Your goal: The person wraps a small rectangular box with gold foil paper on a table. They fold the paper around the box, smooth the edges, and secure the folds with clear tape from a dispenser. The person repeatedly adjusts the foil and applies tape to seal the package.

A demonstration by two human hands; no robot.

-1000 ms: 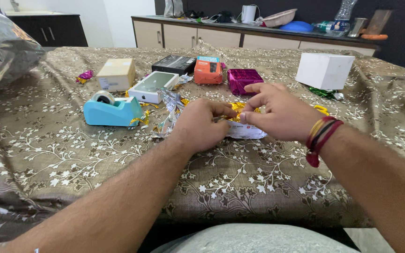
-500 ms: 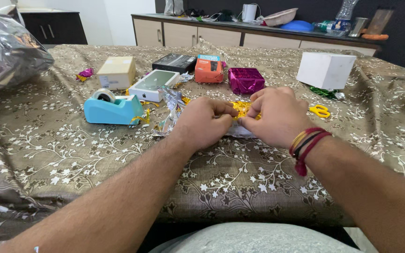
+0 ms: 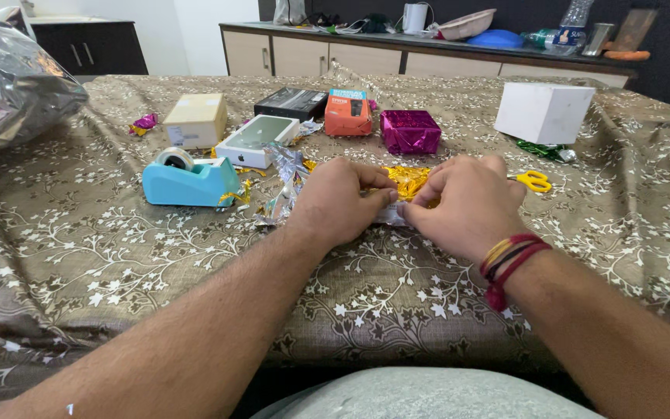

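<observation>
Both hands rest on a small flat package partly covered in gold foil wrap (image 3: 408, 180) on the patterned brown tablecloth (image 3: 117, 248). My left hand (image 3: 339, 203) presses down on its left end, fingers curled over the wrap. My right hand (image 3: 463, 203) pinches the foil at the package's near edge, thumb meeting the left thumb. Most of the package is hidden under the hands. Red and yellow thread bands circle my right wrist.
A teal tape dispenser (image 3: 186, 181) sits left of the hands, crumpled silver foil (image 3: 282, 178) beside it. Behind lie a white flat box (image 3: 256, 141), tan box (image 3: 196, 119), black box (image 3: 294, 102), orange box (image 3: 348, 113), magenta wrapped box (image 3: 409, 130), white cube box (image 3: 544, 112), yellow scissors (image 3: 534, 181).
My right hand has lowered and closed onto the gold foil, shifting slightly right and nearer to me. The left hand has stayed on the package.
</observation>
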